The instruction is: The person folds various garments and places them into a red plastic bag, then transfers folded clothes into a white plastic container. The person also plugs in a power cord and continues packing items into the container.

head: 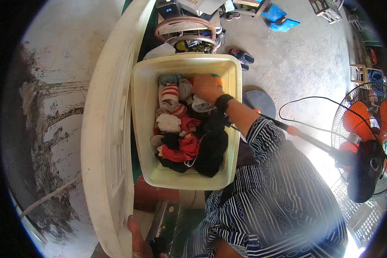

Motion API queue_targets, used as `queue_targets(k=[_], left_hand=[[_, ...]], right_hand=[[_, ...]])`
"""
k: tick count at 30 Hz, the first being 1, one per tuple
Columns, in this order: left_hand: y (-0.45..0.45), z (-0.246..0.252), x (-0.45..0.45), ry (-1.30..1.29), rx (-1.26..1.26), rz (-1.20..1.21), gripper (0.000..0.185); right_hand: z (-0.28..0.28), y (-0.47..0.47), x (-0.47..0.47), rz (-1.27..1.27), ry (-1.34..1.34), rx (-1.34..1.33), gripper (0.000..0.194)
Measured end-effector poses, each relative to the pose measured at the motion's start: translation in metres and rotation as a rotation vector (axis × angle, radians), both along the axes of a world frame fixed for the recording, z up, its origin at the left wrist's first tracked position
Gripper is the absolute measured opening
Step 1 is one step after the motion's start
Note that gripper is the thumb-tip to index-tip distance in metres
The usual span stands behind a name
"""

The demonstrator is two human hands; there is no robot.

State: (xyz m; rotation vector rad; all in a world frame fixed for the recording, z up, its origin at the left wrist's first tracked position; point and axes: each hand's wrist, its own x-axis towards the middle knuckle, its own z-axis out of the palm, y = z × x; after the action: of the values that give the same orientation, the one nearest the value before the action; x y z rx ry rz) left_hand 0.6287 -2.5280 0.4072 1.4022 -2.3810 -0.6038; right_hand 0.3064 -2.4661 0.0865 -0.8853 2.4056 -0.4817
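Observation:
My right hand (207, 87), blurred and with a black band at the wrist, reaches into a pale yellow plastic bin (187, 182). It rests over orange and green cloth (218, 80) at the far end; its fingertips are hidden. Around it lie red-and-white striped socks (171, 93), a white cloth bundle (168, 122), red cloth (182, 151) and black cloth (213, 151). At the bottom left, the visible thumb of my left hand (136, 233) presses on the edge of an upright cream plastic panel (100, 142), resembling a lid. The other fingers are out of sight.
A fan with orange blades (358, 119) stands at the right, its black cable (304, 97) looping over the floor. Beyond the bin are a metal-framed chair (187, 22), dark shoes (242, 56) and blue boots (282, 22). A stained wall (61, 106) borders the left.

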Motion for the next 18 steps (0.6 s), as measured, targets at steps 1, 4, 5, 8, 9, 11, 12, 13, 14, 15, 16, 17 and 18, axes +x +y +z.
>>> queue_targets(k=[1, 4, 5, 8, 9, 11, 12, 13, 14, 15, 16, 17, 18], left_hand=[[0.001, 0.001, 0.0, -0.003, -0.002, 0.004, 0.05], [0.0, 0.003, 0.001, -0.001, -0.013, 0.007, 0.05], [0.001, 0.005, 0.002, -0.005, -0.018, 0.006, 0.05], [0.0, 0.007, 0.004, -0.015, -0.024, 0.012, 0.05], [0.0, 0.006, 0.004, -0.018, -0.027, 0.013, 0.05], [0.0, 0.005, 0.003, -0.02, -0.025, 0.017, 0.05], [-0.001, 0.004, 0.002, -0.023, -0.02, 0.018, 0.05], [-0.001, 0.002, 0.001, -0.022, -0.019, 0.017, 0.05], [-0.002, 0.001, -0.001, -0.02, -0.015, 0.009, 0.05], [-0.002, -0.001, -0.003, -0.022, -0.016, 0.01, 0.05], [-0.002, -0.001, -0.005, -0.023, -0.02, 0.01, 0.05], [-0.001, 0.0, -0.006, -0.023, -0.022, 0.007, 0.05], [-0.001, 0.0, -0.006, -0.028, -0.028, 0.003, 0.05]], right_hand=[[-0.005, 0.006, -0.007, -0.055, 0.01, 0.005, 0.026], [-0.03, 0.014, -0.013, -0.093, 0.025, 0.12, 0.025], [-0.039, 0.014, -0.012, -0.086, 0.018, 0.207, 0.025], [-0.056, 0.016, -0.008, 0.024, 0.001, 0.232, 0.027], [-0.057, 0.015, -0.006, -0.022, 0.013, 0.241, 0.026], [-0.052, 0.014, 0.001, -0.09, 0.015, 0.239, 0.026], [-0.046, 0.009, 0.01, 0.014, 0.058, 0.163, 0.025], [-0.04, 0.003, 0.019, 0.096, 0.103, 0.125, 0.024], [-0.032, -0.008, 0.033, 0.068, 0.165, 0.045, 0.023], [-0.024, -0.02, 0.049, 0.054, 0.162, 0.001, 0.023], [-0.016, -0.021, 0.059, 0.202, 0.345, 0.004, 0.023], [-0.01, -0.023, 0.068, 0.359, 0.526, -0.028, 0.023], [-0.005, -0.029, 0.075, 0.372, 0.414, 0.053, 0.025]])
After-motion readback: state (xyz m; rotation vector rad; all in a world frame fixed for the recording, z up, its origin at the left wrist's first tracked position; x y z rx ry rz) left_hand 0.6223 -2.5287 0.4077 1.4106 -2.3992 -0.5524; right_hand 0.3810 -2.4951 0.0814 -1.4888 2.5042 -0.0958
